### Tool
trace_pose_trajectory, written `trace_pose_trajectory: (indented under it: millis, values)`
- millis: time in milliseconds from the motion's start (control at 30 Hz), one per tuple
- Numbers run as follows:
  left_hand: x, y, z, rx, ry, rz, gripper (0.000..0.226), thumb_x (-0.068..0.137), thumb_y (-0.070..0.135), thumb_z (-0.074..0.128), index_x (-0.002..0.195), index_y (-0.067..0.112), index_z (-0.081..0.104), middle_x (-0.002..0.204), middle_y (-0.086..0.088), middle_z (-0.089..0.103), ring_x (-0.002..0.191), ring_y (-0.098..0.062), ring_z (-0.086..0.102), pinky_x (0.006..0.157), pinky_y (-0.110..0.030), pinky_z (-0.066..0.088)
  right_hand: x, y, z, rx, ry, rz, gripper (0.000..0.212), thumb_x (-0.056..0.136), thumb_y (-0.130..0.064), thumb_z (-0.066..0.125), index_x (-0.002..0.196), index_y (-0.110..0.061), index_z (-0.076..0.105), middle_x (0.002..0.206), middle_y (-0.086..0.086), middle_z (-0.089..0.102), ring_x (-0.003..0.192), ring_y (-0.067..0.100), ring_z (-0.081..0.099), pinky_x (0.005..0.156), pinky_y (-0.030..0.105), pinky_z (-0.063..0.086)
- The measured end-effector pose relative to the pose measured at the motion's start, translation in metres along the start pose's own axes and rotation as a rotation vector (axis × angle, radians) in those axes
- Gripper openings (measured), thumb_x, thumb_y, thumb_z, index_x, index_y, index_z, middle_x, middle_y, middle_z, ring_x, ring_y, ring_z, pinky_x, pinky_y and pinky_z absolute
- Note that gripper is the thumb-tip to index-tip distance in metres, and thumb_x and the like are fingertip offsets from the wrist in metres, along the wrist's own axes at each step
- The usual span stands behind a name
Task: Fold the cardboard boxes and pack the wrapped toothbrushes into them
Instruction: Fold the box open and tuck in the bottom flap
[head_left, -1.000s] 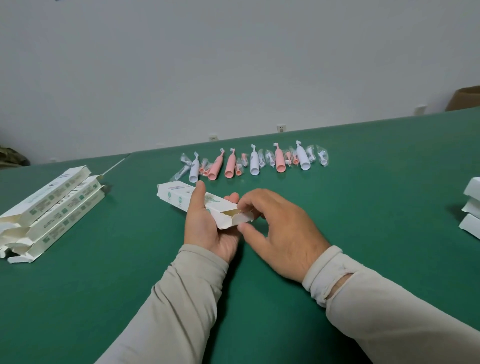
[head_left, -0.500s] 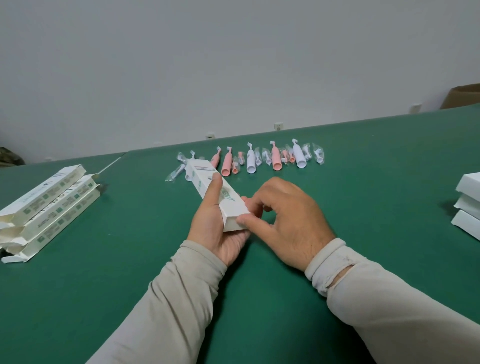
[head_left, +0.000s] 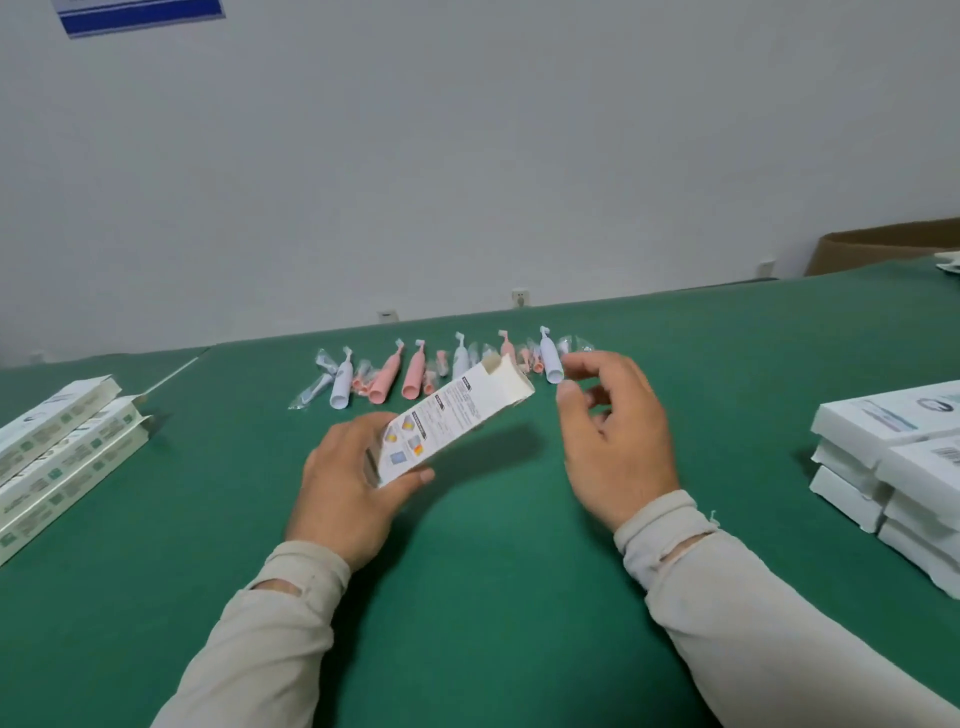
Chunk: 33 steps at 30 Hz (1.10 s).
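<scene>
My left hand (head_left: 347, 483) grips the near end of a long white cardboard box (head_left: 453, 417), held above the green table (head_left: 467, 571). The box tilts up and away to the right, printed side up, and its far end stands open with a loose flap. My right hand (head_left: 613, 436) hovers just right of the box, fingers loosely curled, holding nothing. Behind the box a row of wrapped toothbrushes (head_left: 415, 369), pink and white, lies across the table; part of the row is hidden by the box.
Several folded boxes (head_left: 57, 452) lie side by side at the left edge. A stack of flat white boxes (head_left: 893, 467) sits at the right edge. A brown carton (head_left: 878, 247) stands beyond the table's far right corner, against the wall.
My left hand has turned the box so its open end now points away to the right, printed side up. My right hand let go of the near end and moved off to the right.
</scene>
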<state>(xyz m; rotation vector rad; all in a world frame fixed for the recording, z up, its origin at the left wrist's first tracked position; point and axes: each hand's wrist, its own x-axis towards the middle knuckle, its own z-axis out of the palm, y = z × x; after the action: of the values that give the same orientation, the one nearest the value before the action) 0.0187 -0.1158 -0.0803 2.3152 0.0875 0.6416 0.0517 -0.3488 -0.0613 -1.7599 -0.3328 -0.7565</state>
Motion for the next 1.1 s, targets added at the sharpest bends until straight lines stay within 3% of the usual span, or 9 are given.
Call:
trace_pose_trajectory:
  millis: [133,300,400,500,600,700,800,967,1100]
  values:
    - [-0.002,0.002,0.002,0.009,-0.040,0.081,0.054,0.072,0.027,0.087,0.108,0.049,0.053,0.105,0.015,0.056,0.105,-0.019,0.052,0.095,-0.038,0.043,0.008,-0.001,-0.001,-0.231,-0.189,-0.234,0.017,0.097,-0.019,0.052,0.105,-0.026,0.066,0.097,-0.016,0.060,0.089,0.008,0.055,0.079,0.026,0.047]
    - [-0.002,0.002,0.005,0.000,-0.062,0.103,0.054,0.072,0.029,0.087,0.108,0.052,0.052,0.107,0.015,0.060,0.105,-0.020,0.053,0.094,-0.039,0.043,0.019,0.014,-0.006,0.061,-0.437,0.133,0.031,0.098,-0.017,0.053,0.120,-0.037,0.063,0.081,-0.011,0.060,0.062,0.004,0.049,0.058,0.016,0.045]
    - [0.002,-0.004,0.008,0.097,-0.092,0.150,0.054,0.073,0.034,0.085,0.114,0.051,0.055,0.109,0.018,0.059,0.105,-0.017,0.050,0.089,-0.031,0.038,0.029,0.030,-0.011,0.043,-0.669,0.148,0.050,0.096,-0.016,0.053,0.134,-0.047,0.055,0.084,-0.015,0.058,0.052,-0.001,0.046,0.050,0.012,0.041]
    - [0.015,-0.017,0.007,0.186,0.051,0.108,0.055,0.073,0.031,0.086,0.123,0.031,0.063,0.111,0.002,0.064,0.103,-0.027,0.052,0.090,-0.039,0.039,0.054,0.050,-0.007,0.023,-0.468,0.220,0.040,0.095,-0.019,0.056,0.129,-0.040,0.060,0.083,-0.009,0.057,0.053,-0.002,0.047,0.055,0.015,0.045]
    - [0.026,-0.027,0.008,0.216,0.234,-0.001,0.053,0.075,0.029,0.084,0.123,0.024,0.062,0.111,-0.011,0.064,0.103,-0.036,0.052,0.092,-0.043,0.035,0.095,0.078,0.006,-0.329,-0.153,0.298,0.035,0.095,-0.027,0.055,0.130,-0.030,0.058,0.110,-0.005,0.061,0.089,0.010,0.059,0.084,0.027,0.048]
    - [0.030,-0.032,0.013,0.225,0.258,-0.012,0.055,0.076,0.033,0.082,0.125,0.026,0.060,0.111,-0.008,0.063,0.104,-0.034,0.051,0.094,-0.042,0.033,0.130,0.099,0.030,-0.491,-0.278,0.297,0.046,0.097,-0.022,0.049,0.141,-0.032,0.050,0.148,0.000,0.045,0.131,0.026,0.045,0.109,0.037,0.036]
    - [0.033,-0.036,0.012,0.193,0.278,-0.035,0.053,0.076,0.038,0.080,0.125,0.028,0.061,0.113,-0.003,0.064,0.107,-0.031,0.052,0.097,-0.044,0.036,0.156,0.110,0.057,-0.604,-0.473,0.292,0.054,0.096,-0.015,0.042,0.146,-0.036,0.046,0.162,-0.003,0.027,0.148,0.028,0.024,0.120,0.042,0.020]
    - [0.032,-0.036,0.014,0.122,0.292,-0.033,0.054,0.075,0.038,0.079,0.124,0.030,0.060,0.109,0.001,0.061,0.104,-0.026,0.050,0.094,-0.034,0.032,0.174,0.116,0.080,-0.971,-0.748,0.268,0.044,0.100,-0.009,0.045,0.142,-0.017,0.051,0.152,0.008,0.044,0.139,0.031,0.040,0.115,0.045,0.035]
    - [0.032,-0.038,0.013,0.118,0.278,-0.038,0.055,0.075,0.040,0.079,0.126,0.031,0.059,0.112,0.003,0.061,0.107,-0.025,0.050,0.093,-0.031,0.031,0.179,0.122,0.087,-1.011,-0.696,0.296,0.038,0.103,-0.015,0.037,0.133,-0.013,0.059,0.141,0.006,0.056,0.126,0.029,0.052,0.108,0.037,0.039]
